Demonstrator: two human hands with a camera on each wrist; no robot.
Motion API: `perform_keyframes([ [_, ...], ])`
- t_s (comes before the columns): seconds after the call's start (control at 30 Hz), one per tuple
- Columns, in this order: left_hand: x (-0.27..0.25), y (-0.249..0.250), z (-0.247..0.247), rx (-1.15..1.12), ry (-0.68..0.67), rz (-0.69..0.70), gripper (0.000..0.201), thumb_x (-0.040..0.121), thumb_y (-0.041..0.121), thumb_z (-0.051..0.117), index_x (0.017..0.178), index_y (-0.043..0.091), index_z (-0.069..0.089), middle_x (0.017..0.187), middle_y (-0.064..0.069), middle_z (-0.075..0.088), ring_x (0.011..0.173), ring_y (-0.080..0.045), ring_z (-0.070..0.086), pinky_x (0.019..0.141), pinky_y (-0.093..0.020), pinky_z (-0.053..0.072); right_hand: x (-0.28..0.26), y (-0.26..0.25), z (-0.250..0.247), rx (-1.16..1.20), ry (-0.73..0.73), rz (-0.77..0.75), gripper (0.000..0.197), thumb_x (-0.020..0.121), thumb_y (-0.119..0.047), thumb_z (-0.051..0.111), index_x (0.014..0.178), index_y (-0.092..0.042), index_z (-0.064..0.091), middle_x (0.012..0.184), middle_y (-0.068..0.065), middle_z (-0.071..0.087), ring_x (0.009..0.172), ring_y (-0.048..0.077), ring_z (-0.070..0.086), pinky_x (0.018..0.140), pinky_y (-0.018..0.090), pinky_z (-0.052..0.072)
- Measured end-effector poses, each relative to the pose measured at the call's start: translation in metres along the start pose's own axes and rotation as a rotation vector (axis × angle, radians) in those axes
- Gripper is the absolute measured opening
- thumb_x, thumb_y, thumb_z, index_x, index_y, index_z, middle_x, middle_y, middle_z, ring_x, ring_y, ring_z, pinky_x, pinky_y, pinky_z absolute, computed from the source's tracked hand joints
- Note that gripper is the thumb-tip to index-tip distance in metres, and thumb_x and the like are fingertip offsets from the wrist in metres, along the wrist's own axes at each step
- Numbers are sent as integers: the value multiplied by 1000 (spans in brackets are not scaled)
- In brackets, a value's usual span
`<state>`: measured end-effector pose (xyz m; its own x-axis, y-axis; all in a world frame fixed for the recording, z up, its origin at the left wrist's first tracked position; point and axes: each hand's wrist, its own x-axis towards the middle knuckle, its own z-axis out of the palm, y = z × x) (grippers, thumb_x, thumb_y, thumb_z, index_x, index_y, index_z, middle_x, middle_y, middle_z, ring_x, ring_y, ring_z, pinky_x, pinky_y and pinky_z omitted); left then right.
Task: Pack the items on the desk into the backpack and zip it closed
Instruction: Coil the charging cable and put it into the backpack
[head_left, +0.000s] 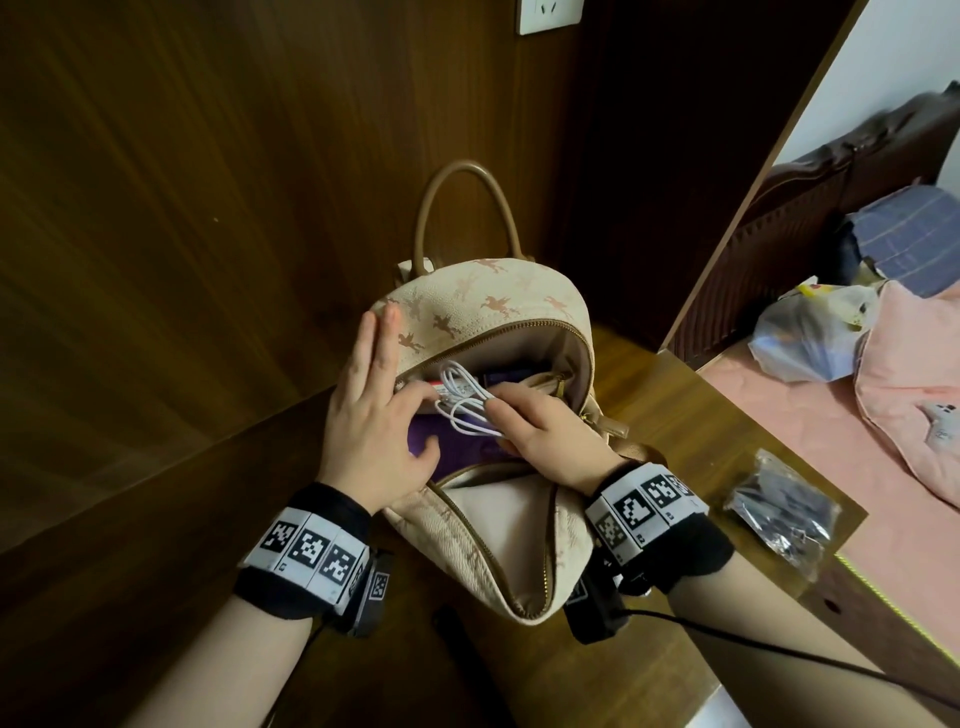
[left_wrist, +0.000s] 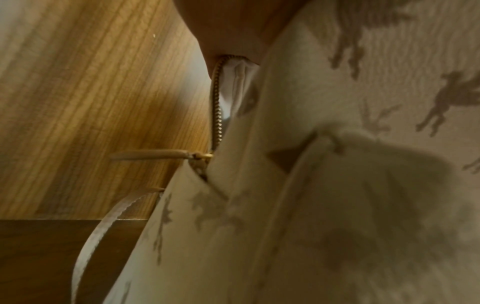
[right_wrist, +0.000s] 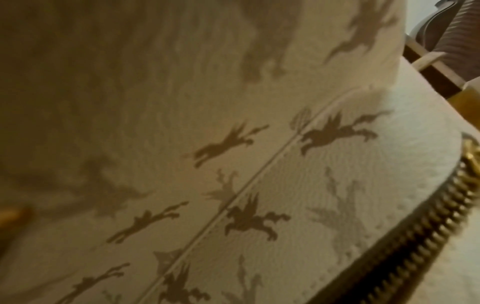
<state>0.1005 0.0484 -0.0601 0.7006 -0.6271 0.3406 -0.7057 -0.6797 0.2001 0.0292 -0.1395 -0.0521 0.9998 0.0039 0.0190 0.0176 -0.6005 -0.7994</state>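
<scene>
A cream backpack (head_left: 483, 301) printed with brown horses stands on the wooden desk (head_left: 691, 415), its main zip wide open. My right hand (head_left: 540, 431) pinches a coiled white cable (head_left: 462, 395) just over the opening. Inside lie a purple item (head_left: 457, 447) and other things, mostly hidden. My left hand (head_left: 374, 405) rests on the bag's left side with fingers straight, the forefinger reaching to the cable. The left wrist view shows the backpack (left_wrist: 337, 185), its zip pull (left_wrist: 150, 154) and my palm (left_wrist: 233, 24). Only the backpack (right_wrist: 233, 164) and zip teeth (right_wrist: 428, 226) show in the right wrist view.
A clear plastic bag of dark items (head_left: 784, 512) lies on the desk right of the backpack. Wooden panels (head_left: 182, 234) close in the left and back. A bed (head_left: 779, 415) with clothes and a bag lies beyond the desk's right edge.
</scene>
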Motion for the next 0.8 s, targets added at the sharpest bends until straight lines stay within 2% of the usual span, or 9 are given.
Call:
perform_keyframes([
  [0.1, -1, 0, 0, 13, -5, -12, 38, 60, 28, 74, 96, 20, 67, 160, -13, -4, 148, -31, -6, 103, -53, 40, 0, 2, 1, 23, 3, 10, 24, 100, -28, 39, 102, -17, 60, 71, -14, 52, 66, 0, 51, 71, 25, 42],
  [0.2, 0, -1, 1, 53, -11, -42, 49, 61, 32, 74, 108, 19, 67, 160, -13, -5, 147, -31, -6, 101, -54, 41, -1, 4, 2, 18, 1, 2, 28, 100, -29, 39, 90, -13, 59, 70, -8, 54, 65, 7, 51, 72, 32, 43],
  [0.3, 1, 0, 2, 98, -23, -71, 55, 62, 34, 77, 113, 18, 66, 160, -12, -7, 147, -31, -7, 101, -55, 39, -3, 2, 1, -13, -13, -14, 29, 100, -28, 39, 78, -17, 54, 65, -10, 50, 63, 4, 48, 69, 28, 40],
  [0.37, 1, 1, 2, 86, -11, -73, 44, 63, 29, 77, 104, 18, 68, 160, -12, -5, 147, -30, -6, 102, -54, 38, -3, 1, 1, -36, -10, -12, 32, 101, -28, 39, 70, -29, 46, 63, -12, 49, 62, 1, 48, 67, 25, 37],
  [0.47, 1, 3, 2, 66, 24, -45, 17, 69, 21, 75, 84, 18, 67, 160, -12, -3, 147, -29, -5, 104, -53, 37, -1, 0, 0, -95, -3, -13, 35, 101, -28, 38, 67, -35, 41, 64, -14, 47, 64, 2, 47, 69, 25, 37],
  [0.57, 1, 3, 2, 64, 45, -24, 8, 74, 21, 73, 77, 18, 66, 160, -12, 0, 148, -29, -5, 105, -53, 36, 1, 1, 1, -184, 8, -38, 27, 100, -32, 37, 78, -27, 52, 73, -6, 57, 73, 15, 53, 72, 32, 42],
  [0.63, 1, 4, 2, 78, 62, -27, 7, 77, 23, 69, 78, 15, 68, 160, -13, 1, 148, -29, -5, 105, -52, 36, 0, 2, 3, -258, 83, -77, 35, 98, -39, 32, 94, -18, 60, 83, 2, 64, 78, 21, 58, 72, 35, 45],
  [0.7, 1, 5, 3, 91, 72, -34, 13, 81, 25, 64, 81, 13, 70, 160, -13, 1, 148, -29, -4, 105, -52, 36, -3, 3, 3, -279, 152, -111, 42, 95, -43, 29, 104, -17, 61, 84, 5, 66, 78, 21, 60, 69, 34, 44],
  [0.8, 0, 7, 0, 102, 70, -38, 9, 81, 23, 67, 79, 15, 71, 161, -13, 1, 147, -28, -5, 104, -52, 36, -3, 4, 4, -321, 101, -110, 34, 99, -38, 34, 102, -16, 60, 83, 5, 65, 81, 25, 60, 67, 31, 39],
])
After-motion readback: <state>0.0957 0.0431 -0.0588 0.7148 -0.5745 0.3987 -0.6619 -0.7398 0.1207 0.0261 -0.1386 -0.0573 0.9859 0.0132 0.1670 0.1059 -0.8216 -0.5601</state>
